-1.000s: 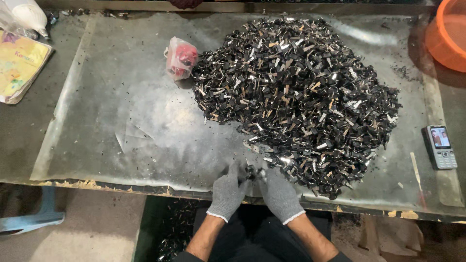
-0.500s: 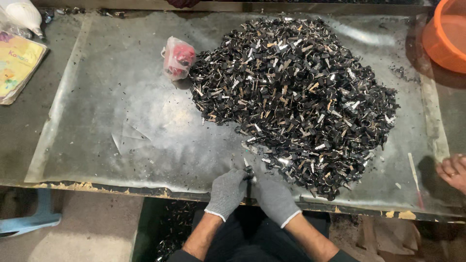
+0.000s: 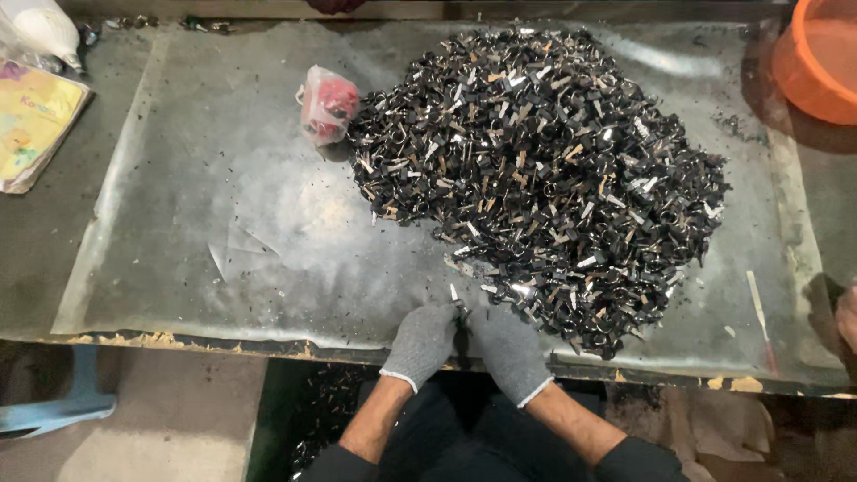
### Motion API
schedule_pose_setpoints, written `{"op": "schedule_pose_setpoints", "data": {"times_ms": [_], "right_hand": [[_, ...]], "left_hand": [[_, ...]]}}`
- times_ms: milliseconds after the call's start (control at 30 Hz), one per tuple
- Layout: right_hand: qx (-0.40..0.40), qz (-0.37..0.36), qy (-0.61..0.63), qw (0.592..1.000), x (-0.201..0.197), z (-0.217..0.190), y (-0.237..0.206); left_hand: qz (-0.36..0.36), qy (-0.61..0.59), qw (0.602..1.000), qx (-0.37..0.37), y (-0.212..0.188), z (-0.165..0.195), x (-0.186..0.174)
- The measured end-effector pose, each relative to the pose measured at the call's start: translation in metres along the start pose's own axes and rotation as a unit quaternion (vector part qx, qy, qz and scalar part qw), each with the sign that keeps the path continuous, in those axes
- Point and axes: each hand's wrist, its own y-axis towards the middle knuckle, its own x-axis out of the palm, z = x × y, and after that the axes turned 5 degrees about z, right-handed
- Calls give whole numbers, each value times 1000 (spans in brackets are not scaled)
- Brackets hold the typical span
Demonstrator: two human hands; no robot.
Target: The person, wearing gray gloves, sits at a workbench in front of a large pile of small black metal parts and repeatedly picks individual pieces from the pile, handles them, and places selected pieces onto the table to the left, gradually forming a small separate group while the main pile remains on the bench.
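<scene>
A big heap of small black and silver metal pieces [image 3: 544, 170] covers the right half of a grey metal sheet [image 3: 223, 205] on the table. Both my hands wear grey knit gloves and meet at the table's near edge, just in front of the heap. My left hand [image 3: 422, 344] and my right hand [image 3: 507, 350] pinch one small metal piece [image 3: 458, 302] between them. Its silver tip sticks up between the fingertips.
A small clear bag with red contents [image 3: 327, 104] lies at the heap's left edge. An orange tub [image 3: 817, 58] stands at the far right corner. A yellow printed packet [image 3: 34, 129] and a white bag [image 3: 45, 27] lie far left. Another person's hand [image 3: 846, 317] shows at the right edge.
The view has drifted, so the phone at the right edge is out of frame. Another person's hand has appeared at the right. My hands stay together at the near edge.
</scene>
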Motion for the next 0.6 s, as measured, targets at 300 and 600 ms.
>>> {"op": "schedule_pose_setpoints", "data": {"times_ms": [300,600], "right_hand": [[-27,-187,38,981,4,6,15],[75,-116,130,982,-8,-3,0]], "left_hand": [[44,-1,998,-54,-9,7,6],[62,11,998,-30,-16,4,6]]}}
